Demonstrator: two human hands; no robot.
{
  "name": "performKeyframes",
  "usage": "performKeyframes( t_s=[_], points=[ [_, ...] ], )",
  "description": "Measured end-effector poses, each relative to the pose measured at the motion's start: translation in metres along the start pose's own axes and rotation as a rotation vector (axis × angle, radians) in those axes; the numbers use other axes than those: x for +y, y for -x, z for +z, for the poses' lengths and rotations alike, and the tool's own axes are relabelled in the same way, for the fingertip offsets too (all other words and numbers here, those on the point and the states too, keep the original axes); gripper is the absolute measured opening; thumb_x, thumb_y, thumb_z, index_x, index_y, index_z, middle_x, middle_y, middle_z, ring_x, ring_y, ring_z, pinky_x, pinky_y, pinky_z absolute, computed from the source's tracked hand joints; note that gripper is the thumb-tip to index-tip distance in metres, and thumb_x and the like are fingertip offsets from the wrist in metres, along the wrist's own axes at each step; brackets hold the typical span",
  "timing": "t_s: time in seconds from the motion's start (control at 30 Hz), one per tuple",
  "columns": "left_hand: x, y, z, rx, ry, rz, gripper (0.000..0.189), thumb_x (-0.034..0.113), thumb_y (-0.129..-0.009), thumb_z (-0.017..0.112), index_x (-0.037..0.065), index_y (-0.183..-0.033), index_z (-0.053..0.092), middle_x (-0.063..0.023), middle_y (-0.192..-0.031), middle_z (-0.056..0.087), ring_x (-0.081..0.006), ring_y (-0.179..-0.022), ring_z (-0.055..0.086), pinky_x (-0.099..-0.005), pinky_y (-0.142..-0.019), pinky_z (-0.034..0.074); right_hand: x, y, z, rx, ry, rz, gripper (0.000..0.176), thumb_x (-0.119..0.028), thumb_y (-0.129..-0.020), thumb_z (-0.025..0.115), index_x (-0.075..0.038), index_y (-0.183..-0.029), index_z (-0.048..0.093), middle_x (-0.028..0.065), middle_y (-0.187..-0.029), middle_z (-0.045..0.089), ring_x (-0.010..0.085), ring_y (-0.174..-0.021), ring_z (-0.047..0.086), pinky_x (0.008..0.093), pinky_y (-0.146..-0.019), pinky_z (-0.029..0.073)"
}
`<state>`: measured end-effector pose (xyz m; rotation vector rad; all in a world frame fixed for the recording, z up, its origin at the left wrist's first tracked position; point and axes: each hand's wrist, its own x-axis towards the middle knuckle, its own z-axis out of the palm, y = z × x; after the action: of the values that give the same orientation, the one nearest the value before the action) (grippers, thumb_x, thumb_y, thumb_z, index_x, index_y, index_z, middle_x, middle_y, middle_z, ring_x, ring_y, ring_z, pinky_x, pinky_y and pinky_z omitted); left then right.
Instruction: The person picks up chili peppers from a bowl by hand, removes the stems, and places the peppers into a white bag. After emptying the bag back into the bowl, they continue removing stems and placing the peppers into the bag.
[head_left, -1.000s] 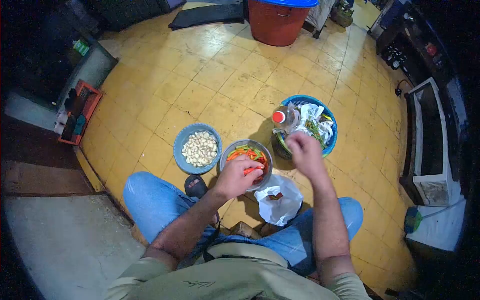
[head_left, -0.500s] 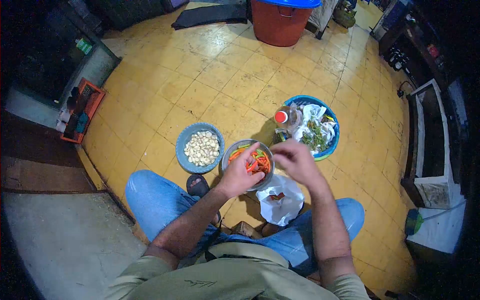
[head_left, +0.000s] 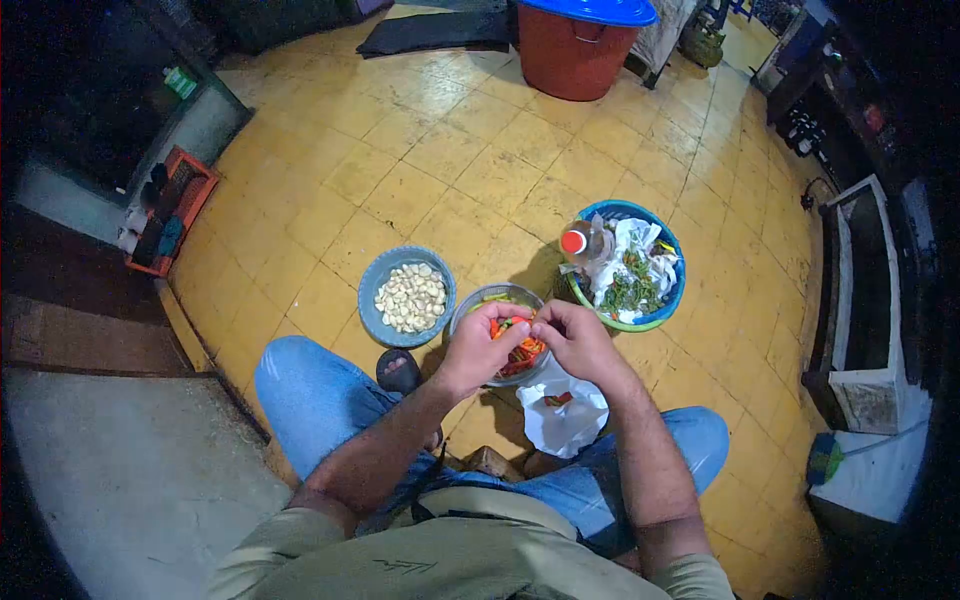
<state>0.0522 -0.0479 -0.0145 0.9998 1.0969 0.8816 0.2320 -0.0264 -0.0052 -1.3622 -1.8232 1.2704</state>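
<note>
Over a grey basket (head_left: 486,297) of red, orange and green chillies, my left hand (head_left: 478,352) pinches a red chilli (head_left: 519,325). My right hand (head_left: 580,345) meets it there, thumb and forefinger pressed together at the chilli's end; whether it grips anything is hidden. Just below the basket, a white plastic bag (head_left: 562,425) lies open with some red pieces inside. To the left sits a blue-grey basin (head_left: 371,318) of pale peeled cloves.
A blue basket (head_left: 676,290) at the right holds a red-capped bottle (head_left: 574,242), plastic bags and green stems. A red bucket (head_left: 565,55) with a blue lid stands farther back. An orange crate (head_left: 200,190) is at the left wall; a white-edged shelf (head_left: 862,390) at the right.
My right hand has moved left and closed in on my left hand. The fingers of my left hand have drawn together around the chilli. The view has shifted slightly.
</note>
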Motion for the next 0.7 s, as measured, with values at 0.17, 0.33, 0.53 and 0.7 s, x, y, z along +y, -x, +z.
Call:
performKeyframes(
  t_s=[0.17, 0.33, 0.53, 0.7],
  points=[
    [-0.025, -0.008, -0.005, 0.05, -0.222, 0.149, 0.019, 0.012, -0.09, 0.063, -0.001, -0.103, 0.061, -0.0072, -0.093, 0.066, -0.0099, -0.083, 0.06, -0.0258, -0.074, 0.05, -0.001, 0.0, 0.0, 0.047, 0.008, -0.021, 0.01, -0.01, -0.081, 0.067, -0.001, -0.085, 0.063, 0.0128, -0.073, 0.061, 0.0216, -0.064, 0.058, 0.0341, -0.06, 0.047],
    [-0.013, 0.0, 0.003, -0.029, -0.39, 0.189, 0.02, 0.012, -0.087, 0.064, -0.002, -0.101, 0.062, -0.0077, -0.094, 0.066, -0.0115, -0.088, 0.06, -0.0281, -0.08, 0.049, -0.027, 0.007, -0.011, 0.03, 0.066, -0.225, 0.011, -0.009, -0.077, 0.069, -0.002, -0.085, 0.065, 0.0135, -0.079, 0.06, 0.0259, -0.071, 0.06, 0.0358, -0.065, 0.048],
    [-0.004, 0.005, 0.007, -0.055, -0.33, 0.07, 0.025, 0.014, -0.083, 0.07, 0.0, -0.102, 0.065, -0.0049, -0.092, 0.068, -0.0095, -0.085, 0.06, -0.0274, -0.078, 0.049, -0.02, 0.007, -0.005, 0.089, 0.3, -0.245, 0.009, -0.008, -0.075, 0.068, -0.003, -0.078, 0.062, 0.0143, -0.074, 0.057, 0.034, -0.073, 0.058, 0.0434, -0.066, 0.046],
    [-0.008, 0.003, 0.006, -0.022, -0.395, 0.131, 0.021, 0.014, -0.081, 0.071, 0.0, -0.097, 0.067, -0.0046, -0.087, 0.069, -0.0101, -0.08, 0.061, -0.028, -0.073, 0.05, -0.022, 0.007, -0.008, 0.093, 0.303, -0.207, 0.008, -0.007, -0.074, 0.068, -0.002, -0.076, 0.062, 0.0147, -0.073, 0.058, 0.0345, -0.073, 0.058, 0.044, -0.067, 0.046]
  ],
)
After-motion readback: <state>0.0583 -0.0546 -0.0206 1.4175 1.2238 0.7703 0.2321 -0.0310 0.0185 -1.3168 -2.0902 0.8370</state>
